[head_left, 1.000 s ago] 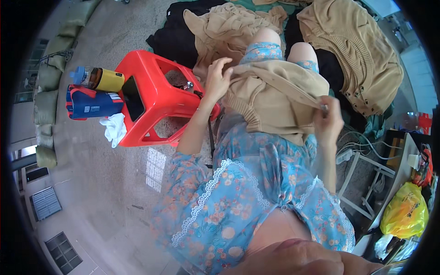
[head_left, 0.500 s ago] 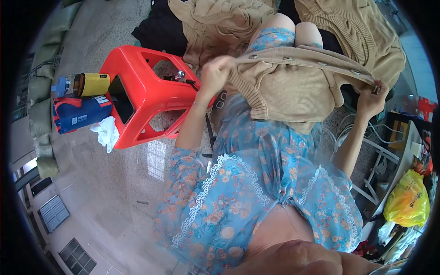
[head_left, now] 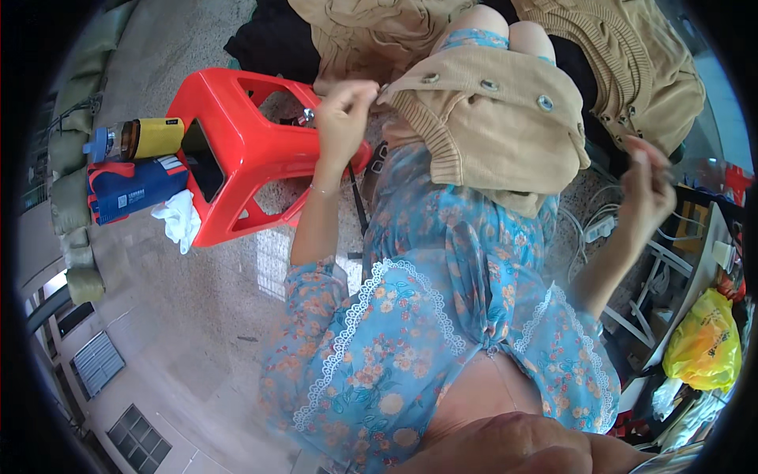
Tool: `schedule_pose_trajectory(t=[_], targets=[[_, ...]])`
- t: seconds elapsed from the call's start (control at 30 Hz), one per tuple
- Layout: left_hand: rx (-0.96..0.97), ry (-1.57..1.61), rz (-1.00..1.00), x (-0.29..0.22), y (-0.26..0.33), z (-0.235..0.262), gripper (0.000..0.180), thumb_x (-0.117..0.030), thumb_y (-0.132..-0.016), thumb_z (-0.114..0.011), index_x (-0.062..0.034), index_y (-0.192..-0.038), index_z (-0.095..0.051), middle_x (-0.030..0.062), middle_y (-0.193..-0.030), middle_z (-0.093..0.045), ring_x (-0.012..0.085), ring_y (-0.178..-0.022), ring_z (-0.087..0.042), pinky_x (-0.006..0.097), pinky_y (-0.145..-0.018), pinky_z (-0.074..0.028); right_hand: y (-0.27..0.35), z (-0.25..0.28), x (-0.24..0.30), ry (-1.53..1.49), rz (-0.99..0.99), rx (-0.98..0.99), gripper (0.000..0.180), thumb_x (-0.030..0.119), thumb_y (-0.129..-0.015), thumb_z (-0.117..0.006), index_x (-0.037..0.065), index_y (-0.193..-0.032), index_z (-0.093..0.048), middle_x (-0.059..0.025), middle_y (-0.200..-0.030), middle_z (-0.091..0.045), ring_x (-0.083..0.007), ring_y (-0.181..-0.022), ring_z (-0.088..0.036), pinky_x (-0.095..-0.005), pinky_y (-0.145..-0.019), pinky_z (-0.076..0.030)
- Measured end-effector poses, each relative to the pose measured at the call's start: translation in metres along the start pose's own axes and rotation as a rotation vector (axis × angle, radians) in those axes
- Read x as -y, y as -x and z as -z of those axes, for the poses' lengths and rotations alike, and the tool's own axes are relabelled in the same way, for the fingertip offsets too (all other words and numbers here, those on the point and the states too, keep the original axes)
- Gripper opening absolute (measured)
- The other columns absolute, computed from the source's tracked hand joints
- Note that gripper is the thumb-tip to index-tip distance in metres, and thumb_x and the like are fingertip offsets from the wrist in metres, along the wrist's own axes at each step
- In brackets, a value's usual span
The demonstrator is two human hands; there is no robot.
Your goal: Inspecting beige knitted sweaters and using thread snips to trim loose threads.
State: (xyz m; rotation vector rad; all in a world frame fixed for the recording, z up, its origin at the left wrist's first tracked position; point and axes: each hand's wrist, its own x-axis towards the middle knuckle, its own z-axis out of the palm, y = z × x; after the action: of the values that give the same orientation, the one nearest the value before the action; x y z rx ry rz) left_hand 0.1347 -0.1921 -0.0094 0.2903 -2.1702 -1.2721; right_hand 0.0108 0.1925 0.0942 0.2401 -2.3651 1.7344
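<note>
A tan knitted cardigan (head_left: 493, 126) with round buttons lies folded over my knees on my blue flowered dress (head_left: 442, 276). My left hand (head_left: 341, 120) pinches the cardigan's left corner, just above the red plastic stool (head_left: 237, 150). My right hand (head_left: 646, 188) hovers off to the right, clear of the cardigan, with its fingertips pinched together. Whatever may be between those fingertips is too small to see.
On the stool's left lie a yellow bottle (head_left: 154, 136), a blue and red pack (head_left: 134, 193) and a white rag (head_left: 178, 220). More tan knitwear (head_left: 632, 63) and black cloth (head_left: 268, 43) are piled ahead. White cables (head_left: 594, 225), a metal frame and a yellow bag (head_left: 707, 344) crowd the right.
My right hand let go of the cardigan's right edge and moved away to the right. The stretched cardigan now lies folded on my knees. My left hand kept its hold.
</note>
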Motion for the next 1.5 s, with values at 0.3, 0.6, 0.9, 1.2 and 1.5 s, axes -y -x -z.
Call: schedule_pose_trajectory(t=[0.3, 0.6, 0.9, 1.2, 1.5], targets=[[-0.128, 0.001, 0.06, -0.044, -0.023, -0.009, 0.009, -0.011, -0.089, -0.064, -0.0027, -0.09, -0.069, 0.0004, -0.08, -0.065, 0.0041, -0.068, -0.054, 0.019, -0.062, -0.045, 0.013, -0.021, 0.131, -1.04, 0.986, -0.056, 0.012, 0.025, -0.087, -0.065, 0.014, -0.083, -0.062, 0.0052, -0.074, -0.043, -0.0075, -0.063, -0.041, -0.0255, -0.057, -0.028], [0.112, 0.404, 0.847, 0.058, 0.007, -0.025, 0.042, -0.037, -0.094, -0.055, -0.0043, -0.12, -0.056, 0.0056, -0.102, -0.064, 0.0117, -0.081, -0.061, 0.026, -0.069, -0.049, 0.018, -0.027, 0.137, -1.148, 0.987, -0.005, 0.012, 0.026, -0.087, -0.065, 0.014, -0.084, -0.062, 0.0047, -0.076, -0.044, -0.0075, -0.066, -0.042, -0.025, -0.06, -0.03], [0.142, 0.728, 0.623, 0.042, 0.014, -0.028, 0.032, -0.005, -0.085, -0.067, 0.0008, -0.115, -0.058, 0.0053, -0.1, -0.064, 0.0127, -0.083, -0.062, 0.026, -0.071, -0.051, 0.012, -0.048, 0.139, -1.208, 0.927, 0.043, 0.013, 0.027, -0.087, -0.065, 0.014, -0.085, -0.061, 0.0041, -0.078, -0.045, -0.0075, -0.069, -0.043, -0.0244, -0.063, -0.032], [0.011, 0.568, 0.544, 0.003, 0.043, -0.031, 0.031, 0.004, -0.08, -0.069, 0.0011, -0.109, -0.057, 0.0057, -0.099, -0.061, 0.0105, -0.086, -0.06, 0.025, -0.075, -0.051, 0.028, -0.13, 0.079, -0.521, 0.336, 0.506, 0.012, 0.007, -0.089, -0.058, 0.0, -0.095, -0.067, -0.0063, -0.078, -0.066, -0.012, -0.073, -0.062, -0.0245, -0.064, -0.048], [-0.144, 0.422, 0.344, -0.045, 0.043, -0.033, 0.031, 0.008, -0.079, -0.064, -0.0012, -0.105, -0.052, 0.007, -0.102, -0.06, 0.0111, -0.089, -0.059, 0.025, -0.077, -0.05, 0.053, -0.203, -0.003, -0.303, -0.45, 0.832, 0.029, 0.025, -0.087, -0.068, -0.003, -0.088, -0.065, -0.0033, -0.067, -0.063, -0.0069, -0.052, -0.054, -0.022, -0.047, -0.045]])
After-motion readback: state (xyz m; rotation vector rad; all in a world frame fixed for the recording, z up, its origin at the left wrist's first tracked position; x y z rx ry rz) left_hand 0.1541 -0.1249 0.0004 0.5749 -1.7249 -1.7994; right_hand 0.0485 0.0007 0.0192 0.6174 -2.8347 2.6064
